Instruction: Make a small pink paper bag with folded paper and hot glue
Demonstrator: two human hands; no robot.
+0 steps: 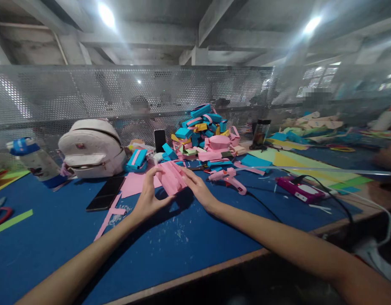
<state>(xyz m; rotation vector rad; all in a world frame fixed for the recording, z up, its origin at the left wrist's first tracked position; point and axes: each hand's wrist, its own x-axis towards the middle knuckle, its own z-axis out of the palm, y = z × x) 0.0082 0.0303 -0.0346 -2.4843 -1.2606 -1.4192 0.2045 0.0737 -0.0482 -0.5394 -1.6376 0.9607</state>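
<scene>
Between my two hands is a small pink paper box, lifted a little above the blue tabletop. My left hand grips its left side, the thumb along the lower edge. On the right side, the fingers of my right hand press against the box; some fingertips are hidden behind it. Just right of my right hand lies a pink glue gun with a glue stick in its back. Pink paper strips and a sheet lie to the left of my left hand.
A pile of blue, pink and yellow paper pieces stands behind my hands. Left are a white backpack, a phone, a bottle and scissors. To the right lie a purple power bank-like box and cables. A perforated metal screen stands behind.
</scene>
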